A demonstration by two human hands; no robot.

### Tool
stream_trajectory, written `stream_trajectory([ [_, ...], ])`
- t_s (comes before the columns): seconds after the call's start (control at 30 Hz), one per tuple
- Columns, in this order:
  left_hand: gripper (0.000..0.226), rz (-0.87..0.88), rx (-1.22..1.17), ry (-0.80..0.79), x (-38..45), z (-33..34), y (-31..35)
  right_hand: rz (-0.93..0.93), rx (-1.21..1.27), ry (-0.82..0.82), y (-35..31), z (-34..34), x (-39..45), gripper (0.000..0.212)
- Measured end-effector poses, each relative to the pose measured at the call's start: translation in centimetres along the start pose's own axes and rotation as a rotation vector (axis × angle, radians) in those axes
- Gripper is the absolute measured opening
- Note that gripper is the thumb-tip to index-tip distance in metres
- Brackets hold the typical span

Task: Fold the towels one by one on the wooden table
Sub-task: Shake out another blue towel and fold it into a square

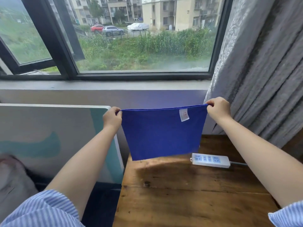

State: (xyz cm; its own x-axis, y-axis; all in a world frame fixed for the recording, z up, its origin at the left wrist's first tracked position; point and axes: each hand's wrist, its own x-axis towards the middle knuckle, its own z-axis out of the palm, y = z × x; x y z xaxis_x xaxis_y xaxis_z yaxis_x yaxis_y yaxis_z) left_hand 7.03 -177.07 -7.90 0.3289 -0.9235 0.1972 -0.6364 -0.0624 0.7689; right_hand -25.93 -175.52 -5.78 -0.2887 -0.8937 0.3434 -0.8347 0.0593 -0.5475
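Head view, from the left: the left hand (pixel 112 118) pinches one top corner of a blue towel (pixel 162 133), fingers curled round the hem. Between the hands the cloth hangs flat in the air, its lower edge just above the wooden table (pixel 188 194), a white care label (pixel 184 114) near the top edge. The right hand (pixel 218 108) pinches the other top corner. It looks light, soft and limp — likely to sag wherever unsupported — so the corners seem the best hold. A white power strip (pixel 210 160) lies at the table's right.
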Motion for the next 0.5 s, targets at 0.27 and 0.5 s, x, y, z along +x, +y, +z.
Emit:
stream_trajectory([
  [0.27, 0.017, 0.079, 0.344, -0.489, -4.7, -1.0, -6.5, -0.147, -0.176, -0.41, 5.5, 2.0, -7.9, 0.019],
  [0.5, 0.018, 0.077, 0.76, -1.062, -10.4, -0.7, -10.9, 0.0, -0.372, -1.052, 8.0, 4.2, -15.5, 0.016],
])
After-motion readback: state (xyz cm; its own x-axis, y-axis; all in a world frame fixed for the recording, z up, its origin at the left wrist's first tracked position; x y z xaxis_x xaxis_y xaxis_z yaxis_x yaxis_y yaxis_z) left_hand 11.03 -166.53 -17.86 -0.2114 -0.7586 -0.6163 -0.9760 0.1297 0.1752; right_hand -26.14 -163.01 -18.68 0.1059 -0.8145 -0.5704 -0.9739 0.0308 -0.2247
